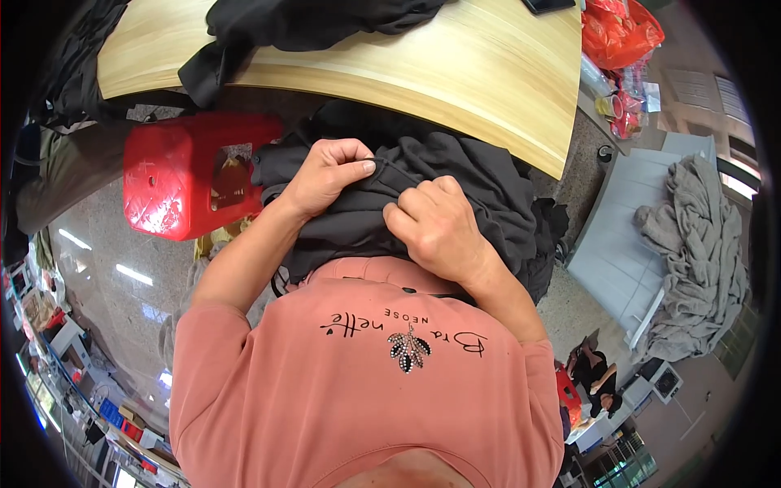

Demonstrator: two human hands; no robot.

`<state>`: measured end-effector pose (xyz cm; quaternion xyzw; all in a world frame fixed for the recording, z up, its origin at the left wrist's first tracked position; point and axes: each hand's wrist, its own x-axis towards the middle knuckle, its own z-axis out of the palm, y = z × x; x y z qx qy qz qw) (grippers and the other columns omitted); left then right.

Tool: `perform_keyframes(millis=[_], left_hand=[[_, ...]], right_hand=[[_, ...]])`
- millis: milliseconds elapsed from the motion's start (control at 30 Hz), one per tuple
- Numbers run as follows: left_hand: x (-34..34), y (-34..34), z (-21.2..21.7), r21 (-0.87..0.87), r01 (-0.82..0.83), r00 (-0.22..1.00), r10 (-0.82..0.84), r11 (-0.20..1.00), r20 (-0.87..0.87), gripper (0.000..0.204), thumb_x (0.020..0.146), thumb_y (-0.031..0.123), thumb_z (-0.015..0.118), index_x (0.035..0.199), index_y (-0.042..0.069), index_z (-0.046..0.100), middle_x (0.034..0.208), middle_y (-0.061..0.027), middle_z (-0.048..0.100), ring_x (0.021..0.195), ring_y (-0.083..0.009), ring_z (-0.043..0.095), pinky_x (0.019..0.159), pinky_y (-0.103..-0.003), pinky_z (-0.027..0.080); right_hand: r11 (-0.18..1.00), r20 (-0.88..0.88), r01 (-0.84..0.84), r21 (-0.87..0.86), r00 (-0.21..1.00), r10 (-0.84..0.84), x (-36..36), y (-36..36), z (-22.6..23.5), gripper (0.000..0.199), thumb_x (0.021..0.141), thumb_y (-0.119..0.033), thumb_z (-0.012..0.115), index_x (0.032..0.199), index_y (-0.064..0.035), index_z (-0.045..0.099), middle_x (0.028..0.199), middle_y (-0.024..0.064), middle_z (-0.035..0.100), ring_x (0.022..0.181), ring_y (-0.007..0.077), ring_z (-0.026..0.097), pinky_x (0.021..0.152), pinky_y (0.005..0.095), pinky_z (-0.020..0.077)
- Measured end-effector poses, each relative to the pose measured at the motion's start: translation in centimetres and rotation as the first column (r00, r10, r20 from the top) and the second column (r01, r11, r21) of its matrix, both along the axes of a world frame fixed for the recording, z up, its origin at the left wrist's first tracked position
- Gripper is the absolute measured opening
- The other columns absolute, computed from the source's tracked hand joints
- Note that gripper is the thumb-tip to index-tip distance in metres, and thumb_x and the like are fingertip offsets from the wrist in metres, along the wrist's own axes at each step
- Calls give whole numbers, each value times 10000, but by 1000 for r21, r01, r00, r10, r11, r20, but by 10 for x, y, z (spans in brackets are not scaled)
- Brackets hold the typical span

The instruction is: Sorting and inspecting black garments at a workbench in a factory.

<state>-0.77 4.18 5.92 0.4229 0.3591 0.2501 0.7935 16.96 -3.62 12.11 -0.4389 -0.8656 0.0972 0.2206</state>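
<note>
A dark grey garment [480, 175] lies bunched across my lap, its far part running under the table edge. My left hand [332, 175] pinches a narrow edge of this cloth between thumb and bent forefinger. To its right, my right hand [435, 228] is curled with the knuckles up over the same garment. Its fingertips are turned under, so what they grip, if anything, is hidden. The two hands are a short way apart, with folds of the cloth between them.
A wooden table [488, 73] stands ahead, with dark cloth [317, 20] on it. Left is a red plastic stool [175, 175], beside a person's leg [73, 175]. Grey garments [691, 252] lie on a pale surface [618, 228] at right. A red plastic bag [620, 32] is far right.
</note>
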Motion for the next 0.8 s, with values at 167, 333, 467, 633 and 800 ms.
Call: perform_keyframes(millis=[167, 333, 467, 633, 800], left_hand=[[2, 13, 37, 459, 149, 989, -124, 876, -85, 49, 796, 20, 570, 771, -22, 576, 721, 13, 568, 690, -39, 478, 610, -188, 388], [11, 9, 47, 380, 201, 979, -180, 903, -91, 42, 785, 14, 573, 763, -21, 572, 699, 12, 552, 657, -28, 452, 578, -189, 379], [19, 3, 42, 321, 161, 986, -142, 933, -82, 67, 742, 23, 603, 707, -27, 574, 588, 12, 520, 585, -31, 432, 513, -209, 365], [24, 4, 36, 203, 277, 961, -276, 939, -36, 45, 745, 13, 589, 721, -25, 587, 603, 24, 530, 592, -27, 431, 528, -203, 359], [20, 2, 30, 58, 273, 959, -276, 960, 59, 51, 771, 17, 571, 751, -19, 601, 634, 28, 538, 619, -22, 434, 552, -195, 361]], right_hand=[[972, -218, -114, 207, 963, 159, -2, -1, 30, 161, 590, -28, 576, 739, 0, 521, 812, 143, 564, 537, 187, 470, 490, 270, 387], [990, -159, 91, 108, 985, -73, 2, -3, 3, 176, 597, 33, 586, 765, 13, 535, 707, 95, 530, 534, 190, 480, 478, 290, 392], [981, -177, 33, 192, 984, 1, 5, -6, 6, 191, 609, 35, 596, 794, 19, 553, 700, 85, 532, 506, 173, 475, 443, 270, 374], [962, -177, 18, 272, 984, 32, 5, -1, -3, 196, 604, 18, 602, 794, 10, 558, 744, 96, 543, 496, 159, 483, 431, 261, 365], [973, -196, 72, 218, 980, -29, 6, 0, -12, 127, 637, -27, 566, 757, -12, 528, 710, 61, 507, 521, 142, 472, 443, 251, 361]])
